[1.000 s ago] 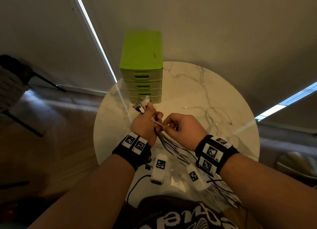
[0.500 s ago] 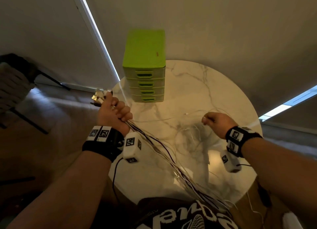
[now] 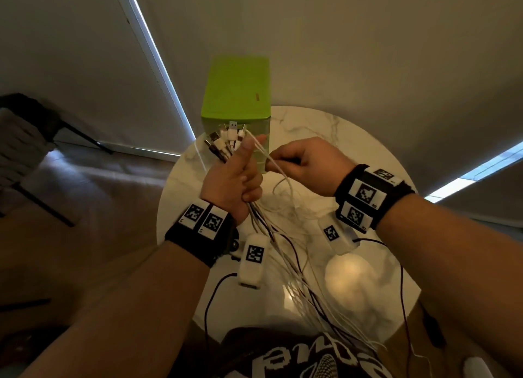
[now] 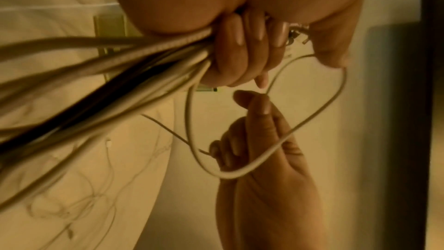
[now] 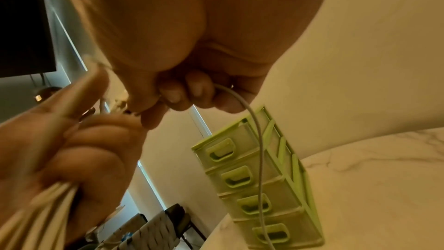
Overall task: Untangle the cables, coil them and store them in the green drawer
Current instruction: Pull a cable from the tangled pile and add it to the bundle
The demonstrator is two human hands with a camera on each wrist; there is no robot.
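My left hand [image 3: 240,173] grips a bundle of white and dark cables [image 3: 285,253] above the round marble table [image 3: 368,151]; their plugs [image 3: 226,139] fan out above its thumb. The bundle [image 4: 120,67] trails down toward my lap. Just to the right, my right hand [image 3: 300,162] pinches one thin white cable [image 3: 271,162], which loops [image 4: 264,166] from the left thumb down past the right hand [image 4: 259,140]. That cable [image 5: 257,136] hangs in front of the green drawer unit [image 5: 259,178]. The drawer unit [image 3: 237,94] stands at the table's far edge, all drawers closed.
Thin loose white cables [image 3: 291,207] lie on the marble below my hands. A dark chair [image 3: 25,139] stands on the floor at the left. The table edge runs close to my body at the bottom.
My hands were spread apart half a second ago, the left out past the table's left edge; now they have come back together in front of the drawer unit with the white cable looped between them.
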